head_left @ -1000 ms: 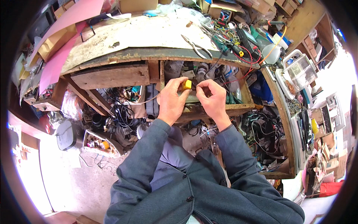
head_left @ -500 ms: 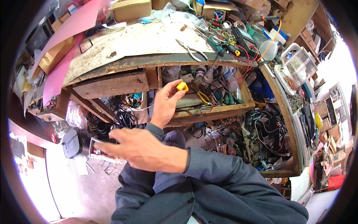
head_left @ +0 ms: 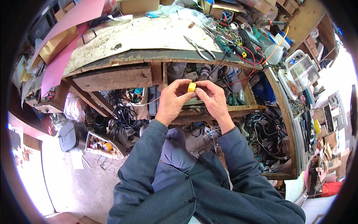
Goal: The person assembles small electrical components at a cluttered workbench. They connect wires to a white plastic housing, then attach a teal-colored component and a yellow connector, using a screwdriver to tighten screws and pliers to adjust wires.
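A small yellow block-shaped piece (head_left: 191,87) is pinched between the fingertips of both hands, just above the open wooden drawer. My left hand (head_left: 172,100) grips its left side with thumb and forefinger. Against its right side press the thumb and fingers of my right hand (head_left: 213,98). The drawer (head_left: 233,109) below is crowded with tools, wires and small parts, partly hidden behind my hands. On the worktop beyond lies a pair of pliers (head_left: 200,47), with its jaws toward the far left.
Tangled cables and red test leads (head_left: 253,59) cover the right of the worktop. A clear plastic container (head_left: 304,72) stands farther right. A low box of small parts (head_left: 105,145) sits on the floor at left, near a black bin (head_left: 71,137). Pink sheets (head_left: 59,71) hang over the left edge.
My right hand has swung from the lower left up to the right side of the yellow piece and now grips it too. My left hand has shifted slightly right, still holding it.
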Motion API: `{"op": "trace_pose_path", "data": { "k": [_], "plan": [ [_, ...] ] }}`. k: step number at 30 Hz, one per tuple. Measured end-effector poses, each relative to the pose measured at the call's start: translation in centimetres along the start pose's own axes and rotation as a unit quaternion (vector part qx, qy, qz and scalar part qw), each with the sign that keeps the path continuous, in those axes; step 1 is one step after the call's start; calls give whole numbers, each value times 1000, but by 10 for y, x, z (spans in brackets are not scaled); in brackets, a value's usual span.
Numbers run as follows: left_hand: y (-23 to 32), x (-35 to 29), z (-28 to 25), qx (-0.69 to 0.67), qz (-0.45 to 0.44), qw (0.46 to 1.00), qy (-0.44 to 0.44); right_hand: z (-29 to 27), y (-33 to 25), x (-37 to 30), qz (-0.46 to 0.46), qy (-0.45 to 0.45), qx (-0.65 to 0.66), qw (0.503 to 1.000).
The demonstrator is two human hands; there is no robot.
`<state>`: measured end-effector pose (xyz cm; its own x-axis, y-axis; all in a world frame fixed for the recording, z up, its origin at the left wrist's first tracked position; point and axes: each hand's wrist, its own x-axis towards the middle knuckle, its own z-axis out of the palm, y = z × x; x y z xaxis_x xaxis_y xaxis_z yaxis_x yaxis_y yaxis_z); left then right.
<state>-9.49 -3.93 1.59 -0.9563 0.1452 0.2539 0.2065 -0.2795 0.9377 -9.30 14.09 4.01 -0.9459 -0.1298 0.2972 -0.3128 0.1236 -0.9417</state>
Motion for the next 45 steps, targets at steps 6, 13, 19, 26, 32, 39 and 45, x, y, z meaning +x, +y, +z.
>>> {"op": "trace_pose_path", "data": {
  "k": [6, 13, 19, 26, 32, 39, 45],
  "plan": [
    [-4, -1, 2, 47, 17, 999, -8, -6, 0, -1, 36, -41, 79, 995],
    [-2, -2, 2, 99, 36, 994, -5, -16, 3, 4, 38, -54, 151, 986],
    [2, -3, 2, 117, 32, 992, -22, -17, 6, 4, 37, -56, 133, 989],
    [8, -6, 7, 111, 59, 992, -31, -23, 9, 4, 41, -44, 199, 978],
    [8, -6, 5, 71, 6, 997, -42, -25, 10, 5, 80, -54, 204, 974],
    [7, -6, 6, 85, 40, 995, -26, -22, 6, 4, 52, -62, 205, 975],
    [7, -6, 5, 139, 66, 988, -24, -25, 3, 2, 46, -91, 229, 968]
  ]
}}
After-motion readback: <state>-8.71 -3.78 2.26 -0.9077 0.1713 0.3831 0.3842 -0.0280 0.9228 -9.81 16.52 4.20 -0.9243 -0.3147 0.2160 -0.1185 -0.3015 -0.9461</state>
